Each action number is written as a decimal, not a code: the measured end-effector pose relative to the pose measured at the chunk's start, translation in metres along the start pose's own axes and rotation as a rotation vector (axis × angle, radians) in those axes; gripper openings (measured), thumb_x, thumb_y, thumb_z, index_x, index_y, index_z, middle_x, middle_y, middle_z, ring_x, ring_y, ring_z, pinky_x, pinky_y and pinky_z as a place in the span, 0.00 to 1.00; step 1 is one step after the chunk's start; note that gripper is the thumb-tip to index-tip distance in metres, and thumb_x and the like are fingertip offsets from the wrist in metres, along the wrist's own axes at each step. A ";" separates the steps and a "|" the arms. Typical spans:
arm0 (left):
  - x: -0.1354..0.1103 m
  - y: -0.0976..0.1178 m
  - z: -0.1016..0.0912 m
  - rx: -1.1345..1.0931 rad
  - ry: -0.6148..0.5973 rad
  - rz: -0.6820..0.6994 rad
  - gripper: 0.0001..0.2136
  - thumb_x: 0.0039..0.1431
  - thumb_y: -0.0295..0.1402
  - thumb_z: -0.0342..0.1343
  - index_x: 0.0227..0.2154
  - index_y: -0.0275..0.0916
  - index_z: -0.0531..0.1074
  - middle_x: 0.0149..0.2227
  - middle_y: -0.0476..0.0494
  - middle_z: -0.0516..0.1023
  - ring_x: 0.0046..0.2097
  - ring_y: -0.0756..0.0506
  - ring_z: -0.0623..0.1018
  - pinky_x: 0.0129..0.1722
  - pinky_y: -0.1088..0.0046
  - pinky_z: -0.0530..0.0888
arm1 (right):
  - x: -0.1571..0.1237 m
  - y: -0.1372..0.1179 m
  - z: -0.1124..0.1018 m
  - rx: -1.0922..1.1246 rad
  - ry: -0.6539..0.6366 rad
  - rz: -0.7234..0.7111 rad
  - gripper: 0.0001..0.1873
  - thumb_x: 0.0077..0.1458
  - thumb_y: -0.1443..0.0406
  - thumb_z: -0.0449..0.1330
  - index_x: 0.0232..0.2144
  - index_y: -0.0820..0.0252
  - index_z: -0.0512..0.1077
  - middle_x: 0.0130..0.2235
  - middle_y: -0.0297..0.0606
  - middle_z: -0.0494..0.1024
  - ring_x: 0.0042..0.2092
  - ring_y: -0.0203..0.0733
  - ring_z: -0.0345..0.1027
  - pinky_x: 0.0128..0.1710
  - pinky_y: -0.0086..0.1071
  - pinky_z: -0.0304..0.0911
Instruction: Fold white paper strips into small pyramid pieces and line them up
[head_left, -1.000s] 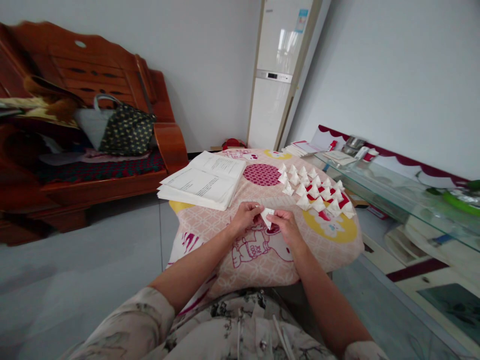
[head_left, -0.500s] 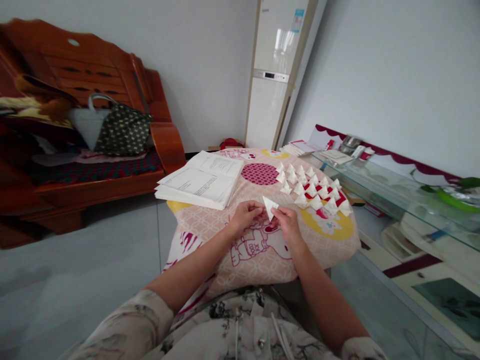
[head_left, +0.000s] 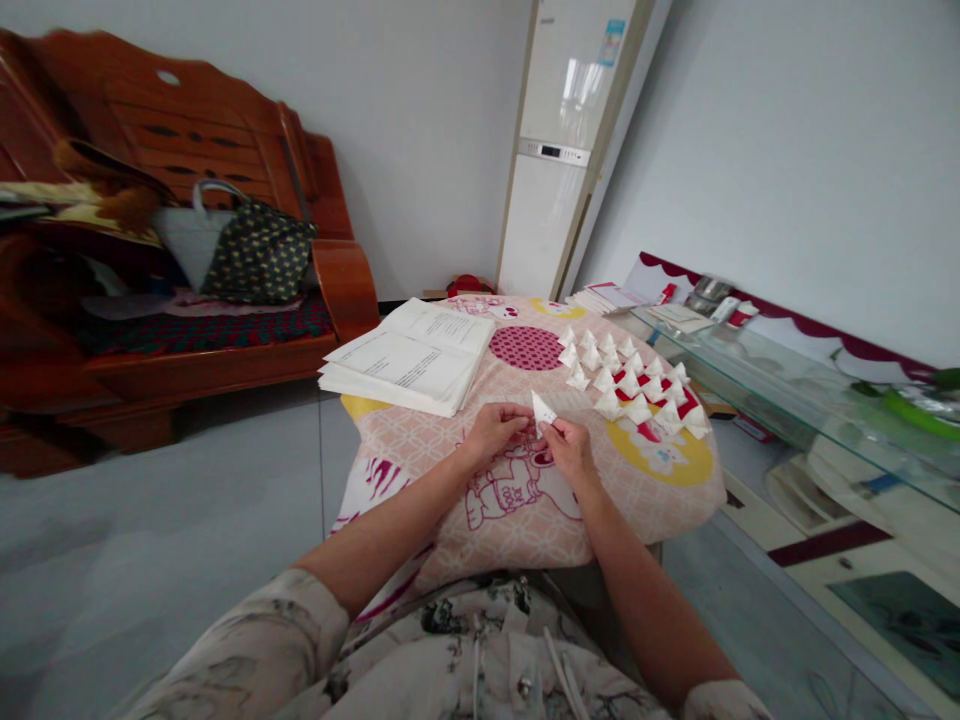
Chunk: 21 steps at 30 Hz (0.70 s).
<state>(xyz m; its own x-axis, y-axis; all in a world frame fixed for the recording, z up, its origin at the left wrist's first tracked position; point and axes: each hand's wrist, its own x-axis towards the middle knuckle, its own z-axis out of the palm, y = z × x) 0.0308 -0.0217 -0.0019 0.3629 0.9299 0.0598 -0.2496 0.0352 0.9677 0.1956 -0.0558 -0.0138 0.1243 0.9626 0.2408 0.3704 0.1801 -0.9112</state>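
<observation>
My left hand and my right hand meet over a cushion with a pink cartoon print. Both pinch a small white folded paper triangle, its tip pointing up between the fingertips. Just beyond, to the right, several folded white and red paper triangles lie in rows on the cushion. An open book with printed pages rests on the cushion's far left corner.
A wooden bench with a dark patterned bag stands at the left. A tall white air conditioner fills the far corner. A glass-topped cabinet with papers and small items runs along the right wall. Grey floor lies to the left.
The folded paper has turned from pointing down between my hands to pointing up above my fingertips. Both hands stay over the same spot on the cushion.
</observation>
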 end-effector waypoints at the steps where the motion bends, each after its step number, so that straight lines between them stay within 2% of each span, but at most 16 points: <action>1: 0.000 0.000 0.000 0.005 -0.017 0.005 0.12 0.49 0.33 0.65 0.36 0.32 0.80 0.31 0.42 0.82 0.30 0.50 0.78 0.32 0.76 0.74 | 0.000 0.000 0.000 0.018 0.001 0.010 0.19 0.54 0.51 0.59 0.20 0.59 0.70 0.18 0.34 0.74 0.17 0.35 0.62 0.17 0.27 0.55; 5: 0.001 -0.004 0.001 0.037 -0.105 0.039 0.14 0.50 0.34 0.63 0.39 0.32 0.81 0.33 0.42 0.83 0.29 0.50 0.78 0.31 0.76 0.73 | 0.000 0.001 0.001 0.048 0.004 0.046 0.18 0.53 0.51 0.59 0.23 0.59 0.71 0.19 0.36 0.75 0.16 0.35 0.63 0.16 0.28 0.56; 10: 0.002 -0.007 0.000 0.100 -0.121 0.081 0.15 0.51 0.35 0.61 0.41 0.33 0.81 0.33 0.43 0.83 0.29 0.50 0.77 0.31 0.76 0.72 | 0.002 0.005 0.000 0.015 0.015 0.040 0.17 0.52 0.52 0.59 0.25 0.59 0.71 0.20 0.36 0.76 0.17 0.37 0.65 0.18 0.29 0.59; 16: -0.001 0.000 0.002 0.266 -0.116 0.137 0.13 0.51 0.30 0.59 0.40 0.34 0.81 0.29 0.46 0.81 0.27 0.50 0.76 0.30 0.77 0.71 | 0.002 0.004 0.001 0.037 0.012 0.073 0.16 0.51 0.53 0.60 0.24 0.59 0.69 0.19 0.36 0.76 0.16 0.37 0.64 0.16 0.29 0.58; 21: -0.001 -0.001 0.005 0.091 -0.100 0.078 0.16 0.48 0.32 0.63 0.41 0.33 0.79 0.36 0.42 0.82 0.32 0.48 0.79 0.34 0.74 0.75 | 0.002 0.002 0.001 0.079 -0.035 0.119 0.13 0.51 0.55 0.60 0.27 0.59 0.69 0.21 0.37 0.77 0.17 0.37 0.65 0.17 0.29 0.60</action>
<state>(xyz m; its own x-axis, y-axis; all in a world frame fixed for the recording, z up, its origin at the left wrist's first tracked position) 0.0350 -0.0249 -0.0017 0.4340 0.8874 0.1553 -0.2002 -0.0731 0.9770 0.1959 -0.0537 -0.0158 0.1305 0.9843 0.1185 0.2808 0.0780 -0.9566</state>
